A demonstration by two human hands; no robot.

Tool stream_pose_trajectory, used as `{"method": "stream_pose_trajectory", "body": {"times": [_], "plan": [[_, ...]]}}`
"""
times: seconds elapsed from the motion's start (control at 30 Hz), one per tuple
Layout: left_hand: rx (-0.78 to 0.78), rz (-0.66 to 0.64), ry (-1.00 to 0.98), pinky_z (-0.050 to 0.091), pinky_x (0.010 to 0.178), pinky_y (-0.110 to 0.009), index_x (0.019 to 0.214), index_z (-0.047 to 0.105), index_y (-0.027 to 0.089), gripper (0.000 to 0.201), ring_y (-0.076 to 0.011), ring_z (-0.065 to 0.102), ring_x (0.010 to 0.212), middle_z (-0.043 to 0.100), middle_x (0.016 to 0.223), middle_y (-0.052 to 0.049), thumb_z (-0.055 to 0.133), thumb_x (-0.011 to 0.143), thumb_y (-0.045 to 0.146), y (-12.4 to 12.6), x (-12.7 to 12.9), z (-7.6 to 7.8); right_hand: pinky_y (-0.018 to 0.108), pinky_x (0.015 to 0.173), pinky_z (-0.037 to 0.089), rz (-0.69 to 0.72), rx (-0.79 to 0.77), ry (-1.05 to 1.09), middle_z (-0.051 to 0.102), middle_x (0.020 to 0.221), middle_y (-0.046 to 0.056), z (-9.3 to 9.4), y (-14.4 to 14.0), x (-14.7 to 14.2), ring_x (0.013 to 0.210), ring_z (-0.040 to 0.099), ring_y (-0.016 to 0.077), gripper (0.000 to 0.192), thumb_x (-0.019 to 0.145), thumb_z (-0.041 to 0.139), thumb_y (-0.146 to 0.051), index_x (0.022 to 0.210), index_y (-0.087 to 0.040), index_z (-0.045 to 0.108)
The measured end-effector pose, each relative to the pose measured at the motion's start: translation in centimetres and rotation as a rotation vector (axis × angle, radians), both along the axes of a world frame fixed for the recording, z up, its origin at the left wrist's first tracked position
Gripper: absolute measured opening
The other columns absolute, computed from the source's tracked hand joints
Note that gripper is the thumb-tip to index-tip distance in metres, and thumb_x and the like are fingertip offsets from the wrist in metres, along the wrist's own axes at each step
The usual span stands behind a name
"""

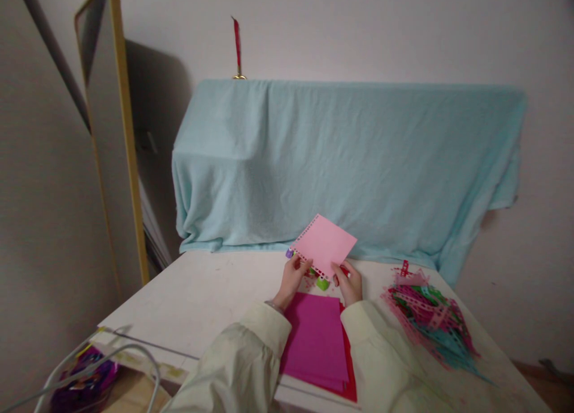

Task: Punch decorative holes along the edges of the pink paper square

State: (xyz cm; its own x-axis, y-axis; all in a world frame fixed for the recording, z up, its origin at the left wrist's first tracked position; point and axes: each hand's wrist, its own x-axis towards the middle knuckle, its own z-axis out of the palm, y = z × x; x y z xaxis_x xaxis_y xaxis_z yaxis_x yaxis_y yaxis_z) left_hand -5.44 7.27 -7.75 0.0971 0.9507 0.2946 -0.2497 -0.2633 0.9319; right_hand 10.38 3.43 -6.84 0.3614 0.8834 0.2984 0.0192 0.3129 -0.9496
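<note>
Grip of left hand (293,277) and right hand (351,284): both closed on pink sheet (325,244), held over table (201,290) beyond magenta sheets (314,341). Punched edges (305,232) may tear, if hands pull apart too strongly.

I am reading no text, label, brand, number or sign: the pink sheet (326,244) I am holding, the magenta sheet (315,341) on the desk (215,293) and the pale blue cloth (350,162) are presenting no legible marking.
</note>
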Motion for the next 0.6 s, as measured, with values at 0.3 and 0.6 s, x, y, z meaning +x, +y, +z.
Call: {"method": "stream_pose_trajectory", "body": {"times": [0.3, 0.6], "plan": [[-0.010, 0.049, 0.028, 0.043, 0.054, -0.021, 0.093, 0.062, 0.013, 0.037, -0.0121, 0.056, 0.062, 0.065, 0.080, -0.005, 0.067, 0.072, 0.043, 0.3, 0.0, -0.2, 0.022, 0.041, 0.027, 0.014, 0.001, -0.038, 0.043, 0.044, -0.006, 0.1, -0.1, 0.0, 0.041, 0.037, 0.0094, 0.025, 0.074, 0.063, -0.040, 0.075, -0.015, 0.062], [-0.100, -0.161, 0.009, 0.046, 0.053, -0.025, 0.091, 0.062, 0.012, 0.041, -0.0146, 0.059, 0.058, 0.065, 0.074, -0.006, 0.066, 0.072, 0.048, -0.8, 0.3, 0.8, 0.021, 0.040, 0.027, 0.036, -0.003, -0.031, 0.044, 0.046, -0.005, 0.0, 0.1, 0.0, 0.040, 0.037, 0.0093, 0.026, 0.074, 0.062, -0.042, 0.075, -0.016, 0.061]]}}
